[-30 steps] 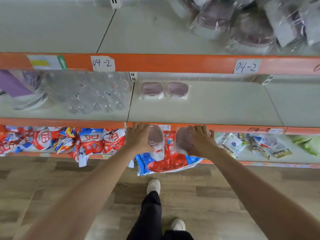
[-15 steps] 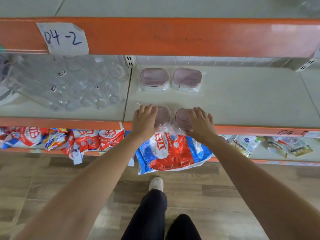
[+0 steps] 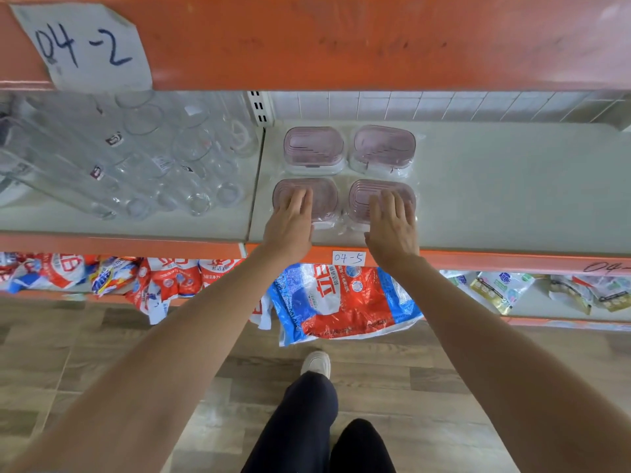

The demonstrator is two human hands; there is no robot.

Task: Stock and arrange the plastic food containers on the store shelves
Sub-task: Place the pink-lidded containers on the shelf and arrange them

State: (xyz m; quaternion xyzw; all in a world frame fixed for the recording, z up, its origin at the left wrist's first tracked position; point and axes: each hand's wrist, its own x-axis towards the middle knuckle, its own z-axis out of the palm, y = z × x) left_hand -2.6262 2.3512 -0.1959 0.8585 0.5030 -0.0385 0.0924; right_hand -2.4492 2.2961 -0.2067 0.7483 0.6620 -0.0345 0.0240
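Pushing back from the shelf (image 3: 478, 186) lip, left hand (image 3: 290, 221) and right hand (image 3: 392, 227) press flat, grip released, on 2 front containers (image 3: 327, 192), now just before the 2 back containers (image 3: 384, 148); a second row forms.

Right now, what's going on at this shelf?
A person is stocking pink-lidded plastic food containers. The left hand and right hand each press flat on a front container, side by side near the shelf edge. Two more containers sit directly behind, making a two-by-two block.
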